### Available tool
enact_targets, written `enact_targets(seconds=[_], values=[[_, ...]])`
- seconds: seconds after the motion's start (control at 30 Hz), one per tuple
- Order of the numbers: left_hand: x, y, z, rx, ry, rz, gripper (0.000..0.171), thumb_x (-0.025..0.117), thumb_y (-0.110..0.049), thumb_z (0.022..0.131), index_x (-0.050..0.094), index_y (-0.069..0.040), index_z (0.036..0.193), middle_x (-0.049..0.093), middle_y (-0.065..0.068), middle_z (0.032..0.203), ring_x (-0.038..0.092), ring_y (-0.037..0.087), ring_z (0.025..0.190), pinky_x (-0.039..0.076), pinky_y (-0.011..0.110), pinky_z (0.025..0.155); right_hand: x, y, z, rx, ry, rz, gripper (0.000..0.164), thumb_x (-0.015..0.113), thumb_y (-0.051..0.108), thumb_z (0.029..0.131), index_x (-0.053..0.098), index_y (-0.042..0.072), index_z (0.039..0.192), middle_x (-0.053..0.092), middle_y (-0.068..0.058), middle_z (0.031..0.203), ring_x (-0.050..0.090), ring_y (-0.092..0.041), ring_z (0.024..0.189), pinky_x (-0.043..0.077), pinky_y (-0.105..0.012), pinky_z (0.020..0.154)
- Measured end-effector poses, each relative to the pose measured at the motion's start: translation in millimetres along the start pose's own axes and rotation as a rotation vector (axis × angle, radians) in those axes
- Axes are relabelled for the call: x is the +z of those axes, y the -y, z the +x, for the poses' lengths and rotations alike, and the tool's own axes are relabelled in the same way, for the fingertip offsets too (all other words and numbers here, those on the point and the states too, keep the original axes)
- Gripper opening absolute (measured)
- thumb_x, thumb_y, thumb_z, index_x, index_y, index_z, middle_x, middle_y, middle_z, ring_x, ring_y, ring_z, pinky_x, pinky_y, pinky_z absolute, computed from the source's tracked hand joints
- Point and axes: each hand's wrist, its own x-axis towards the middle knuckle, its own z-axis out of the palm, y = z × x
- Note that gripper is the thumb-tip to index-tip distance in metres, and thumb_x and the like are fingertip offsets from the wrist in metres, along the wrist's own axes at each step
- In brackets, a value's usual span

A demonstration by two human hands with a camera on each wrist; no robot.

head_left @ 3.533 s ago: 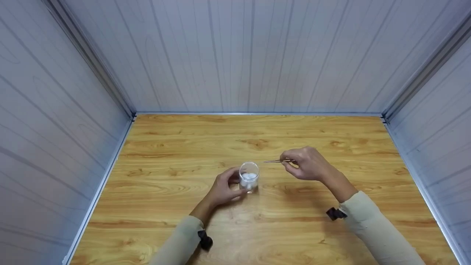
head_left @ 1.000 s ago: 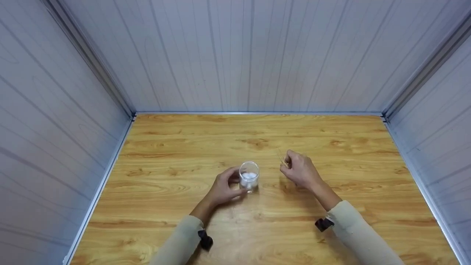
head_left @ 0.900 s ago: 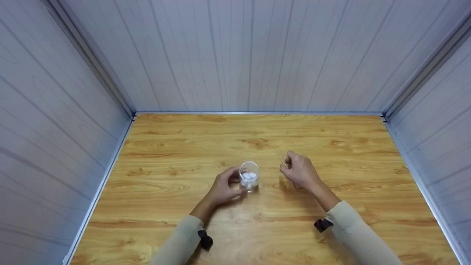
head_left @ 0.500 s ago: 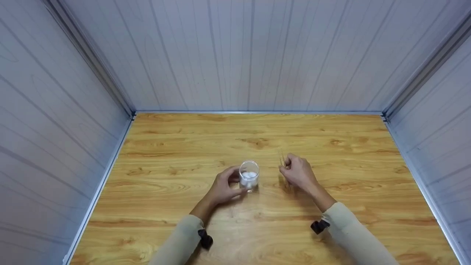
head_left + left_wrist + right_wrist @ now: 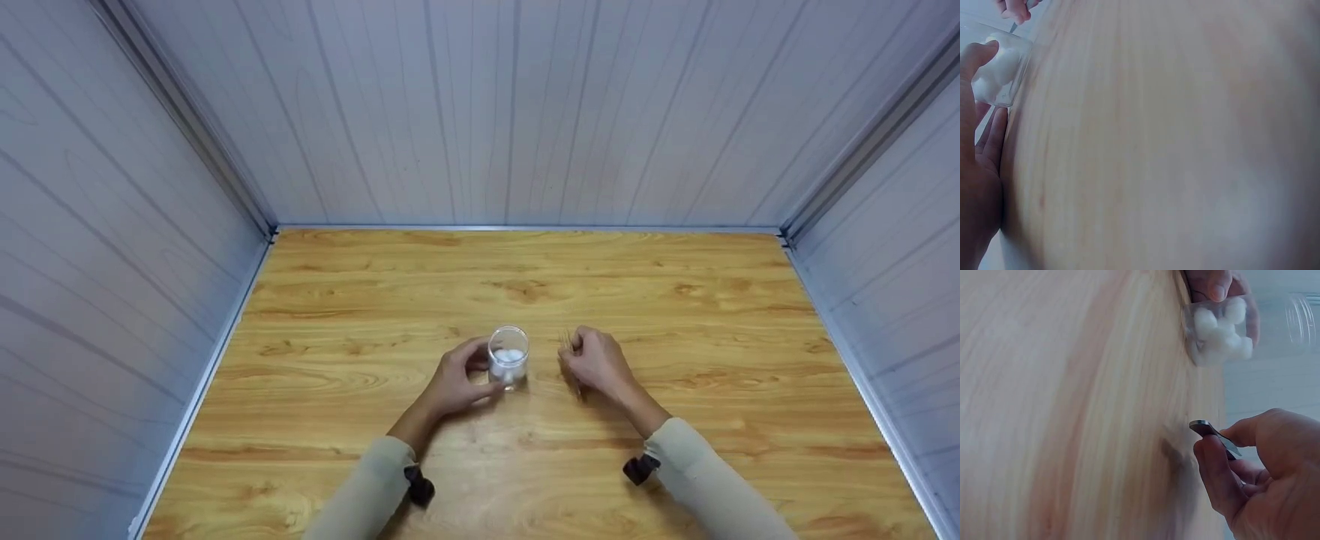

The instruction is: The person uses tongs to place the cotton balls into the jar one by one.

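Note:
A clear jar (image 5: 508,367) stands upright on the table, its top uncovered. Several white cotton balls (image 5: 1224,336) lie in its lower part. My left hand (image 5: 454,384) holds the jar from the left, thumb in front and fingers on the far side. To the right of the jar, my right hand (image 5: 600,361) pinches a pair of metal tweezers (image 5: 1202,428) between thumb and fingers. The tweezers' thin arms point away from me in the head view, and their joined end sticks out toward me. Nothing shows between their tips, though they are faint.
The wood-grain table (image 5: 375,300) spreads around both hands. Pale panel walls (image 5: 480,112) rise at its back and on both sides. A small black device (image 5: 641,469) sits at the right cuff, another black device (image 5: 418,487) at the left.
The right hand has come toward me and slightly left, lower to the table. Its tweezers have swung from pointing left at the jar to pointing away from me. The left hand and jar stay put.

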Motion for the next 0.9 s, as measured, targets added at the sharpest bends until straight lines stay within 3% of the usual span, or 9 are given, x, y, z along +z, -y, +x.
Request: enact_targets(seconds=[0.1, 0.27, 0.47, 0.7, 0.9], values=[[-1.0, -0.4, -0.1, -0.004, 0.005, 0.010, 0.067, 0.095, -0.012, 0.088, 0.067, 0.001, 0.148, 0.077, 0.022, 0.133, 0.075, 0.029, 0.122, 0.068, 0.034, 0.107, 7, -9, 1, -0.015, -0.018, -0.004, 0.026, 0.076, 0.020, 0.094, 0.056, 0.017, 0.077, 0.058, 0.003, 0.070, 0.055, -0.017, 0.064, 0.044, -0.029, 0.059], [-2.4, -1.5, -0.3, -0.010, 0.011, 0.017, 0.067, 0.095, -0.014, 0.088, 0.068, 0.000, 0.147, 0.078, 0.020, 0.133, 0.075, 0.024, 0.121, 0.068, 0.029, 0.106, 4, 3, -3, 0.042, 0.020, -0.008, 0.024, 0.076, 0.017, 0.094, 0.059, 0.014, 0.077, 0.064, -0.003, 0.070, 0.061, -0.020, 0.067, 0.049, -0.031, 0.062], [-1.2, -0.1, 4.9, -0.005, 0.014, 0.018, 0.068, 0.098, -0.014, 0.085, 0.070, 0.000, 0.145, 0.078, 0.019, 0.129, 0.075, 0.022, 0.117, 0.068, 0.028, 0.103, 26, -38, 12, 0.035, 0.024, -0.080, 0.024, 0.078, 0.025, 0.095, 0.061, 0.019, 0.079, 0.066, 0.004, 0.071, 0.063, -0.013, 0.066, 0.051, -0.028, 0.061], [-1.8, 0.6, 8.5, -0.031, 0.021, 0.013, 0.068, 0.099, -0.017, 0.084, 0.070, -0.001, 0.144, 0.079, 0.019, 0.129, 0.074, 0.016, 0.116, 0.068, 0.025, 0.101, 33, -49, 20, 0.072, 0.026, -0.119, 0.027, 0.082, 0.030, 0.093, 0.062, 0.018, 0.081, 0.067, 0.004, 0.074, 0.066, -0.017, 0.070, 0.053, -0.029, 0.064], [-3.2, 0.2, 7.2, -0.034, 0.017, -0.004, 0.067, 0.099, -0.014, 0.084, 0.071, 0.000, 0.143, 0.079, 0.020, 0.130, 0.076, 0.022, 0.118, 0.069, 0.028, 0.102, 33, -46, 20, 0.114, 0.081, -0.097, 0.025, 0.079, 0.031, 0.097, 0.062, 0.017, 0.086, 0.068, 0.002, 0.078, 0.066, -0.016, 0.072, 0.054, -0.027, 0.064]])
